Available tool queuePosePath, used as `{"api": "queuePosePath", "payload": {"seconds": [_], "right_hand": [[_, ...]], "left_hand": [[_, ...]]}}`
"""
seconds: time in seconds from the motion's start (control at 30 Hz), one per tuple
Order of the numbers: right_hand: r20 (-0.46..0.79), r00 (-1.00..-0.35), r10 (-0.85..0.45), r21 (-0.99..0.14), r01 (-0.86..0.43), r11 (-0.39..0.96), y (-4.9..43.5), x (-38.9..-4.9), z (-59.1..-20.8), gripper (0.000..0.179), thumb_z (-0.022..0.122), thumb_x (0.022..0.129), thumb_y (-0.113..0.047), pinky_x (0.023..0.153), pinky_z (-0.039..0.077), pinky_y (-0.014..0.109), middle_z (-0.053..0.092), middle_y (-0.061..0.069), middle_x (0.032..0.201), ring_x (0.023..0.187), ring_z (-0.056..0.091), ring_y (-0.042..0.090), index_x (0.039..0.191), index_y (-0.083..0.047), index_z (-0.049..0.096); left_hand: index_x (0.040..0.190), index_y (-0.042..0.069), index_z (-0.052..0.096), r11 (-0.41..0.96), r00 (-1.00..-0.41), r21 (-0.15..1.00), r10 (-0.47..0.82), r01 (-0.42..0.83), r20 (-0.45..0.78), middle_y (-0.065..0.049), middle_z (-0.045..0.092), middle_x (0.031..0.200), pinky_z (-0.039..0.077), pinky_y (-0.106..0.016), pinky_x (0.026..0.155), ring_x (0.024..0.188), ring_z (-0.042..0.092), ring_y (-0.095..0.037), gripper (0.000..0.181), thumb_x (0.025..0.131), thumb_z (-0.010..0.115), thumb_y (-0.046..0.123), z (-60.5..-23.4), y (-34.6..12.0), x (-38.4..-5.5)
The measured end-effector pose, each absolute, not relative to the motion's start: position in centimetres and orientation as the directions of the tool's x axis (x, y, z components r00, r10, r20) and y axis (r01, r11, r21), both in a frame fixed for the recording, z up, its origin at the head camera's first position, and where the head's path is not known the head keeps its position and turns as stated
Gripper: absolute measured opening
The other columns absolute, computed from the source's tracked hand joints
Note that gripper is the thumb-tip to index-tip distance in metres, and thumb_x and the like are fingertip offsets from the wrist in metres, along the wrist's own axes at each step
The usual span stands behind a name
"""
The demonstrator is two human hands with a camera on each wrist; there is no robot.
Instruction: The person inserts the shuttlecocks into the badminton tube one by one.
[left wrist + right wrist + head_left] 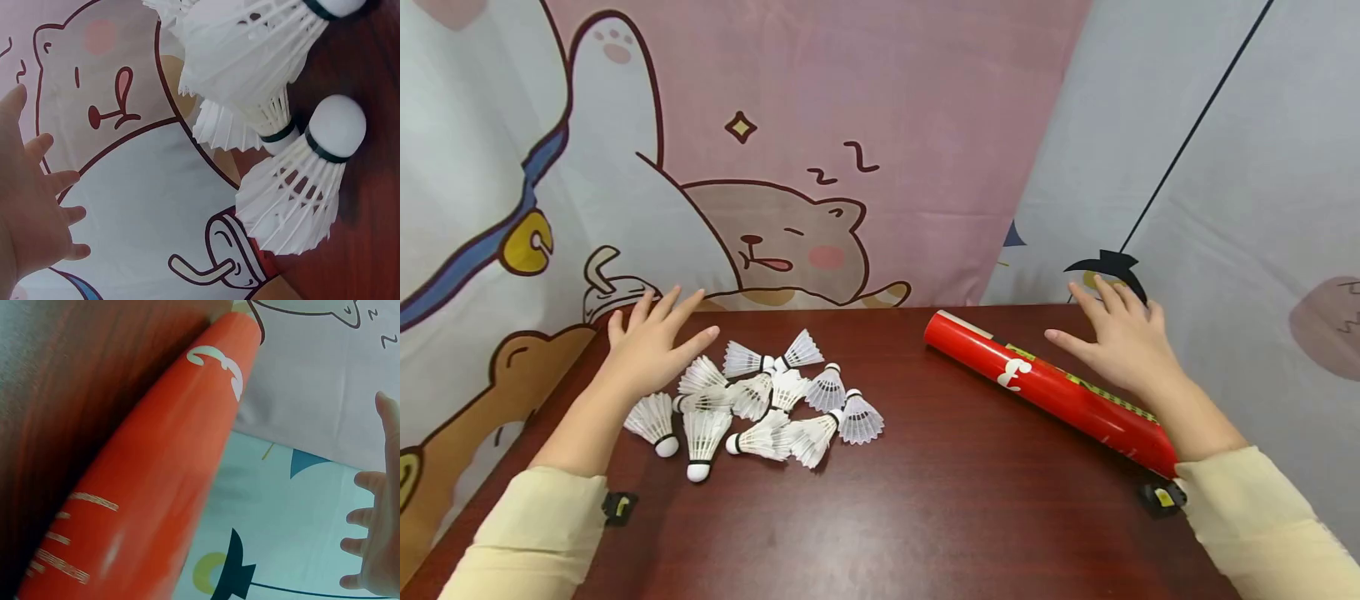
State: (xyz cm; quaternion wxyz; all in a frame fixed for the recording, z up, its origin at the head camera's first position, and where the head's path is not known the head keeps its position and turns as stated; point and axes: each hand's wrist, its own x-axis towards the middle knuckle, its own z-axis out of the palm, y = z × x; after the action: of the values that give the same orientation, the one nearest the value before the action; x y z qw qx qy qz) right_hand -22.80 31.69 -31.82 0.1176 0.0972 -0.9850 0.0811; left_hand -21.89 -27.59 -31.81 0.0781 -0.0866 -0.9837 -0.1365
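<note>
My left hand (653,348) is held with spread fingers above the left side of the table, just over a loose pile of white shuttlecocks (788,390). In the left wrist view the hand (37,194) holds nothing, and one shuttlecock (294,194) lies close by, its cork base up. My right hand (1122,340), fingers also spread, hovers over a red shuttlecock tube (1045,387) lying slantwise at the right. The right wrist view shows this tube (156,456) large, apart from the empty hand (381,525).
The dark reddish-brown table (910,517) ends at the back against a pink and white cartoon-print cloth (940,150), which also hangs at both sides. A small black wrist-worn device (619,507) shows at the left cuff, another (1162,497) at the right.
</note>
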Motion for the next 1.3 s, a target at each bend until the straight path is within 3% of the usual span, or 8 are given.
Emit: {"api": "queuePosePath", "payload": {"seconds": [0.3,0.67,1.1,1.3], "right_hand": [[0.309,-0.932,-0.192,-0.125,-0.239,0.963,31.2,-21.1,-33.5,0.085,0.054,0.087,-0.062,0.099,0.004,0.071,0.017,0.021,0.154,0.134,0.017,0.046,0.152,-0.014,0.027],[0.328,-0.921,-0.209,-0.125,-0.262,0.957,30.0,-20.1,-36.0,0.088,0.059,0.083,-0.063,0.096,0.014,0.071,0.024,0.021,0.151,0.131,0.022,0.044,0.15,-0.014,0.03],[0.351,-0.919,-0.179,-0.185,-0.256,0.949,29.8,-19.8,-39.0,0.09,0.064,0.08,-0.061,0.093,0.019,0.067,0.03,0.022,0.147,0.126,0.029,0.046,0.15,-0.016,0.03],[0.341,-0.929,-0.145,-0.226,-0.231,0.946,29.8,-19.9,-40.0,0.09,0.064,0.08,-0.062,0.093,0.019,0.068,0.03,0.022,0.147,0.126,0.028,0.046,0.15,-0.015,0.032]], "left_hand": [[0.153,0.02,0.022,0.921,-0.945,0.303,0.156,0.244,0.286,-0.02,0.018,0.155,-0.011,-0.069,0.099,0.141,-0.002,-0.044,0.071,0.095,0.047,0.054,-33.2,-27.9,-20.2],[0.151,0.016,0.03,0.856,-0.903,0.426,0.102,0.293,0.417,-0.019,0.028,0.151,-0.001,-0.07,0.1,0.141,0.012,-0.039,0.066,0.095,0.055,0.041,-34.6,-28.7,-17.8],[0.149,0.011,0.034,0.795,-0.88,0.527,0.017,0.3,0.476,-0.024,0.034,0.147,0.008,-0.067,0.103,0.135,0.023,-0.046,0.061,0.095,0.058,0.027,-37.0,-31.3,-16.5],[0.15,0.013,0.032,0.763,-0.889,0.59,-0.044,0.265,0.456,-0.025,0.031,0.148,0.01,-0.066,0.105,0.135,0.021,-0.048,0.06,0.096,0.057,0.025,-37.8,-32.4,-16.0]]}}
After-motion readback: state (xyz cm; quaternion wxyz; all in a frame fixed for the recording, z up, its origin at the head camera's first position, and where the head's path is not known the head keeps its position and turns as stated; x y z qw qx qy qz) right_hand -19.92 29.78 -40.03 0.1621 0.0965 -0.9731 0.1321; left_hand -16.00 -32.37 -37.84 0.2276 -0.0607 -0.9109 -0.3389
